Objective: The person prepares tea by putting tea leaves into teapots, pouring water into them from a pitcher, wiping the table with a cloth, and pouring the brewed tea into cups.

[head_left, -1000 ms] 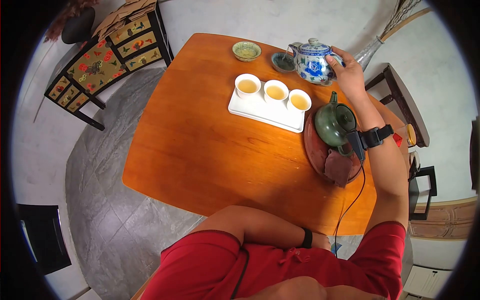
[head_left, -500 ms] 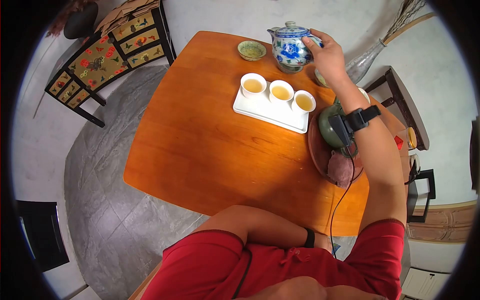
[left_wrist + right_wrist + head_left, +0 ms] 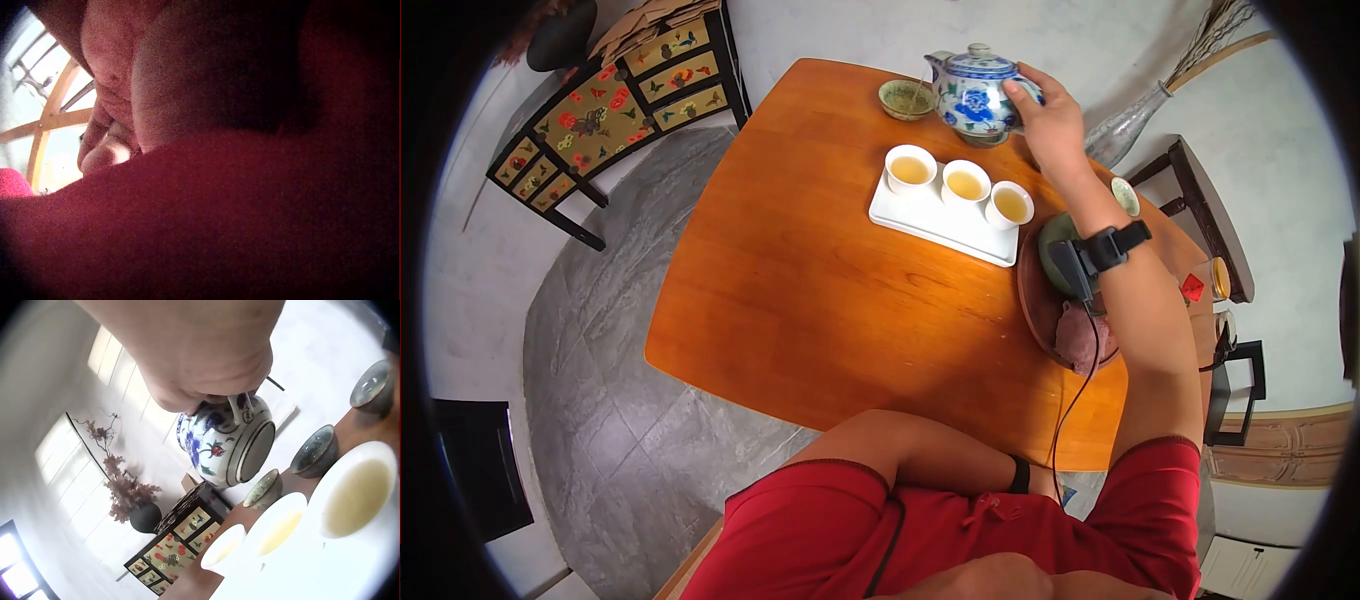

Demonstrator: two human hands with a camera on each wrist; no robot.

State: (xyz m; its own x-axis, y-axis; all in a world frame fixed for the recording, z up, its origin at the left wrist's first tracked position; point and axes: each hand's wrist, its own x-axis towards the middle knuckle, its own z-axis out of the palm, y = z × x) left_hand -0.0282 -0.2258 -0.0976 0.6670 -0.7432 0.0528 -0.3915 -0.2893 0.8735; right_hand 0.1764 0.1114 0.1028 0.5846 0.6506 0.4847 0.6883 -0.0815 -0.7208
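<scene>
My right hand [image 3: 1055, 118] grips the handle of a blue-and-white floral teapot [image 3: 977, 98], held up over the far side of the table. Its spout points left over a small green bowl [image 3: 905, 103], and a thin stream of liquid runs from it into that bowl. The right wrist view shows the teapot tilted, its base ring exposed, with a dark green bowl [image 3: 314, 452] close by. In front, a white tray [image 3: 940, 232] carries three white cups [image 3: 965, 184] of pale tea. My left hand [image 3: 1046, 483] lies low at my lap, its fingers hidden.
A round brown tray [image 3: 1032, 318] at the right holds a green teapot [image 3: 1055, 250], partly behind my forearm, and a small reddish-brown teapot [image 3: 1080, 335]. A cable hangs from my right wrist across that tray. A glass vase [image 3: 1125, 130] stands beyond the table's far right edge.
My right hand has carried the blue-and-white teapot left, from over the dark bowl to beside the small green bowl. Liquid now streams from the spout there. My left arm has stayed put.
</scene>
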